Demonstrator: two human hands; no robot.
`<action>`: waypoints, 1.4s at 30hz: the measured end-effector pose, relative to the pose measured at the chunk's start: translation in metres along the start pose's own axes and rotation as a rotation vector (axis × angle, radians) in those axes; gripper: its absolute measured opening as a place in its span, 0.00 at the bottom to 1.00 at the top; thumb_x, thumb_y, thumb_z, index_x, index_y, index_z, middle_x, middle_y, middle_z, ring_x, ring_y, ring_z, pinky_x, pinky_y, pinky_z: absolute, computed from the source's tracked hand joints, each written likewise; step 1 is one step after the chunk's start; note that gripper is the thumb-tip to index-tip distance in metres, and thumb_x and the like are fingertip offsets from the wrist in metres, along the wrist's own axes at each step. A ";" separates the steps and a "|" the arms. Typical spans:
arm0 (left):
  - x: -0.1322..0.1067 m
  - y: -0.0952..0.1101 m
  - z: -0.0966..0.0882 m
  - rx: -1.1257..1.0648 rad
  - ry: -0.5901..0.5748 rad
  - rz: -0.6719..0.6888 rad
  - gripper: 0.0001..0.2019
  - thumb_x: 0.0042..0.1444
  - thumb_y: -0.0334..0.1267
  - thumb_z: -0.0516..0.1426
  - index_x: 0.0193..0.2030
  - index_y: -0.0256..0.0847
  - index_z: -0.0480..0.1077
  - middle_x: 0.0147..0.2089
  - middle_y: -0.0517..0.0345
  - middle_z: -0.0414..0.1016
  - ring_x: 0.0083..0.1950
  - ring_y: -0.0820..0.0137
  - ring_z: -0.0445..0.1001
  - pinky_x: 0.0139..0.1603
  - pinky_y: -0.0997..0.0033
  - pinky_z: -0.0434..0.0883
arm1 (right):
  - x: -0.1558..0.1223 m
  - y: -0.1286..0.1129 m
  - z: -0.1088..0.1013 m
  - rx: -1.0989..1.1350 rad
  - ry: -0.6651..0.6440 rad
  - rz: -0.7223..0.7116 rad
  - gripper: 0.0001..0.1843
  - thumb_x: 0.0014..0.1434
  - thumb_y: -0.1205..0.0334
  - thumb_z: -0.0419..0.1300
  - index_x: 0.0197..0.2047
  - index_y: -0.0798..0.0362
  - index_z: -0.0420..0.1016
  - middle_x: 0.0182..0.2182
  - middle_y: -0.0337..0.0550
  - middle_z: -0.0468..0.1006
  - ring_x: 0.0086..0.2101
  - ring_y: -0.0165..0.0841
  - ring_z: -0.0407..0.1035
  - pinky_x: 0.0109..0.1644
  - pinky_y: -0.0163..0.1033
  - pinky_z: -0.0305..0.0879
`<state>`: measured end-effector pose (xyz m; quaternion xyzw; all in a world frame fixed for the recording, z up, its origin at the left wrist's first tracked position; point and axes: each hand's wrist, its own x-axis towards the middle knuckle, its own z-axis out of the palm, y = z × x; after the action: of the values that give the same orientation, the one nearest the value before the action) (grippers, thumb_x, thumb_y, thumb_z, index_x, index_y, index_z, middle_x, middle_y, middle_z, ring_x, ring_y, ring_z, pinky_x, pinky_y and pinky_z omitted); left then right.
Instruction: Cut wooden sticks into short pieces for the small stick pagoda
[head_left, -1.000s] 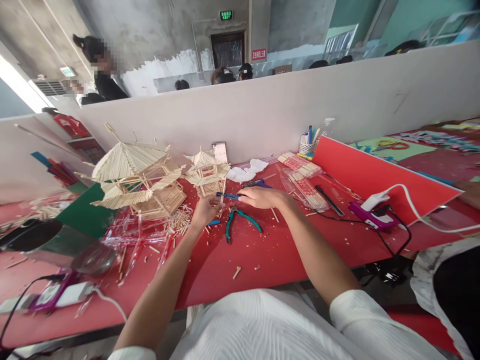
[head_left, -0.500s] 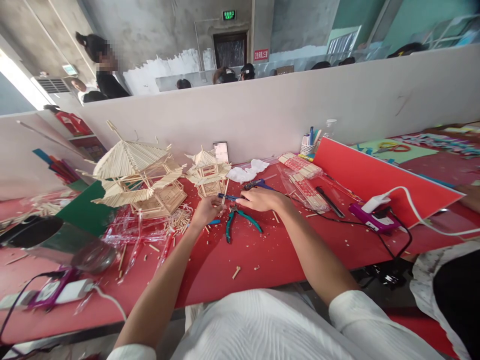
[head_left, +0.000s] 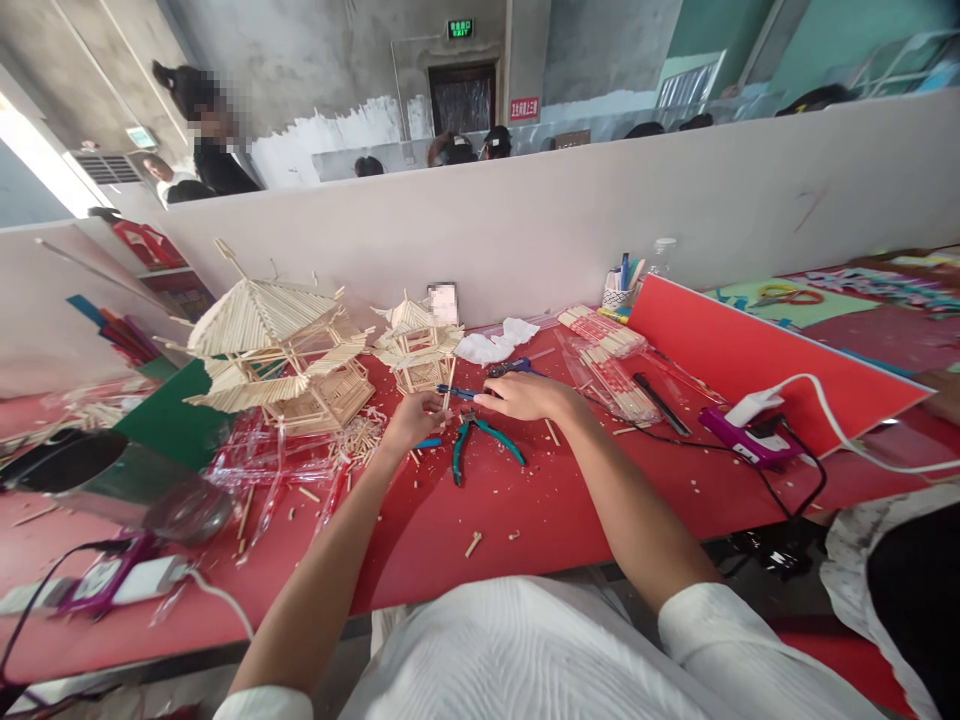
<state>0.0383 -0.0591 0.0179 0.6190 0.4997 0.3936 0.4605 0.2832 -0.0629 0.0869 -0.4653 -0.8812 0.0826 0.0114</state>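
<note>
My left hand (head_left: 412,422) is closed, its fingertips pinching a thin wooden stick (head_left: 450,383) that stands nearly upright. My right hand (head_left: 529,397) is closed around the end of a slim dark blue pen-like tool (head_left: 461,393), whose far tip meets the stick; its exact kind is too small to tell. Just below the hands lie teal-handled pliers (head_left: 487,430), handles spread toward me. A small stick-built pavilion (head_left: 414,345) stands right behind my left hand, and a larger one (head_left: 270,350) is further left. A dark blue glue gun (head_left: 514,368) lies behind my right hand.
Packs of wooden sticks (head_left: 615,375) and a black marker (head_left: 661,403) lie to the right, before a leaning red board (head_left: 757,350). Purple power strips (head_left: 750,440) with cables sit on both sides. A clear jug (head_left: 142,485) stands left. Stick scraps (head_left: 472,544) dot the red table (head_left: 555,520).
</note>
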 end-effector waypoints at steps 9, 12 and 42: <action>0.001 -0.001 0.000 -0.022 -0.003 -0.018 0.21 0.35 0.47 0.72 0.29 0.36 0.72 0.28 0.56 0.76 0.27 0.70 0.75 0.30 0.69 0.77 | 0.000 -0.004 -0.001 0.000 -0.009 -0.011 0.31 0.70 0.39 0.39 0.44 0.52 0.75 0.44 0.55 0.81 0.44 0.46 0.76 0.40 0.40 0.63; 0.001 -0.001 0.000 -0.020 0.005 -0.016 0.21 0.34 0.47 0.73 0.28 0.36 0.72 0.27 0.57 0.75 0.27 0.70 0.75 0.30 0.69 0.77 | 0.001 -0.004 0.000 0.002 -0.013 -0.011 0.32 0.70 0.38 0.39 0.43 0.52 0.76 0.43 0.55 0.82 0.44 0.46 0.77 0.40 0.40 0.63; -0.001 0.004 0.000 0.036 0.016 0.012 0.20 0.35 0.48 0.72 0.28 0.37 0.72 0.27 0.58 0.75 0.27 0.69 0.74 0.30 0.68 0.76 | 0.001 -0.006 0.001 -0.047 -0.017 -0.011 0.32 0.70 0.39 0.39 0.47 0.55 0.74 0.45 0.59 0.81 0.45 0.49 0.76 0.42 0.42 0.63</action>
<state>0.0387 -0.0606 0.0214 0.6272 0.5068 0.3920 0.4429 0.2778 -0.0658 0.0873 -0.4597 -0.8856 0.0656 -0.0066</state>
